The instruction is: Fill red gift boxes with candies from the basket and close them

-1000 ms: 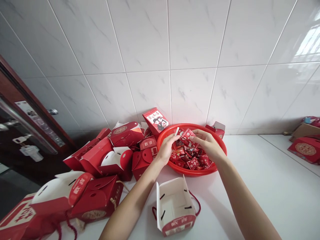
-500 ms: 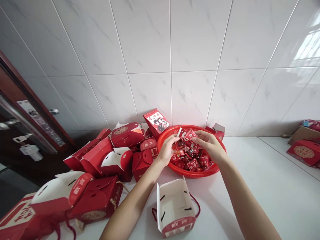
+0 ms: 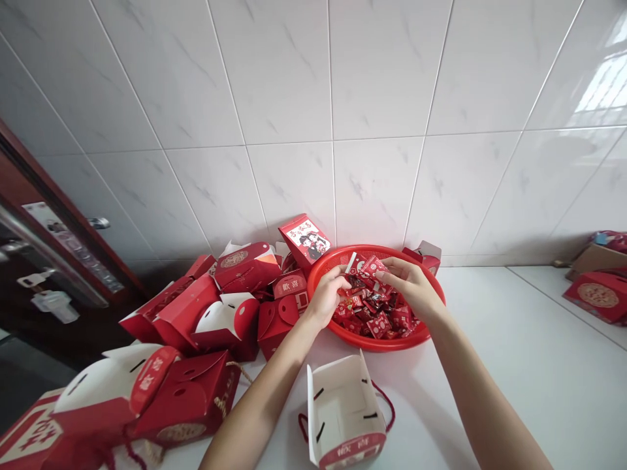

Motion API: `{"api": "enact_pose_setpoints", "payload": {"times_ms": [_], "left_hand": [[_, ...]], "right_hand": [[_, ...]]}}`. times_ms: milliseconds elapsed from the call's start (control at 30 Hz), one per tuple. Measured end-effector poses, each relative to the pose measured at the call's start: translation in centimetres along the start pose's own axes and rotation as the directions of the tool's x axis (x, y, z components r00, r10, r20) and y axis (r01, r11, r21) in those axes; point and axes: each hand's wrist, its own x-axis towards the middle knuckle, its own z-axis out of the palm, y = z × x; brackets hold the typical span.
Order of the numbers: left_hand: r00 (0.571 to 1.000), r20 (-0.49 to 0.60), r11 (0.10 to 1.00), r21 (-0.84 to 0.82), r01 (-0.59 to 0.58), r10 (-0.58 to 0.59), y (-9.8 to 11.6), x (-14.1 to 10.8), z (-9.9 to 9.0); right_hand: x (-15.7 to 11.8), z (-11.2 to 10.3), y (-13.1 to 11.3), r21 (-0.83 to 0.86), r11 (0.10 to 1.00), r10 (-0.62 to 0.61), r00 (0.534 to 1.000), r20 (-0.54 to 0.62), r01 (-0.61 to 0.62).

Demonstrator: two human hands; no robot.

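Observation:
Over a red plastic basket (image 3: 382, 344) heaped with small red wrapped candies (image 3: 378, 323), both my hands are close together. My left hand (image 3: 327, 299) is at the basket's left side, its fingers closed on a red candy packet (image 3: 354, 262) with a white edge. From the right, my right hand (image 3: 410, 286) pinches another red candy packet (image 3: 374, 266) between thumb and fingers. The two packets nearly touch. In front of the basket, between my forearms, stands an open gift box (image 3: 343, 398), white inside, with dark red cord handles and slots in its flaps.
Many red gift boxes (image 3: 196, 391) crowd the left side, some open. A box with a printed couple (image 3: 307, 240) leans on the tiled wall (image 3: 382, 183). Another small box (image 3: 425, 258) stands behind the basket. More red boxes (image 3: 595, 295) sit far right on the white counter (image 3: 519, 346).
The packet by my left fingers now shows more of its printed face. My hands have barely moved. The view has shifted slightly.

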Motion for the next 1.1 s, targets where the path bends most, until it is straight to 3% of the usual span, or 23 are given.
{"api": "enact_pose_setpoints", "payload": {"times_ms": [233, 400, 533, 733, 833, 1000, 1100], "left_hand": [[0.996, 0.008, 0.996, 0.028, -0.084, 0.084, 0.5, 0.2, -0.8], [0.998, -0.046, 0.997, 0.069, -0.045, 0.048, 0.0, 0.5, -1.3], [1.0, -0.027, 0.998, 0.069, -0.005, 0.007, -0.7, 0.3, -1.8], [0.998, 0.053, 0.999, 0.036, -0.023, 0.021, -0.6, -1.7, -1.7], [0.996, 0.021, 0.995, 0.045, -0.089, 0.088, -0.2, -2.8, -1.6], [0.99, -0.02, 0.974, 0.179, -0.137, 0.142, 1.2, -4.8, -2.7], [0.991, 0.046, 0.967, 0.219, -0.133, 0.126, 2.3, -6.2, -4.0]], "right_hand": [[0.0, 0.5, 0.3, 0.087, 0.995, -0.043, 0.998, -0.053, 0.048], [-0.4, 0.1, 1.0, 0.071, 0.996, -0.039, 0.992, -0.117, 0.047], [-0.9, 0.1, 1.8, 0.05, 0.999, 0.009, 0.99, -0.144, -0.002], [-1.4, 0.3, 2.1, 0.073, 0.997, 0.043, 0.996, -0.081, -0.037], [-1.6, 0.5, 1.7, 0.109, 0.993, 0.052, 0.998, -0.021, -0.05], [-2.8, 0.7, -0.4, 0.134, 0.991, 0.012, 1.0, 0.004, -0.013], [-4.1, 0.3, -2.3, 0.047, 0.999, -0.006, 0.996, 0.093, 0.001]]}}
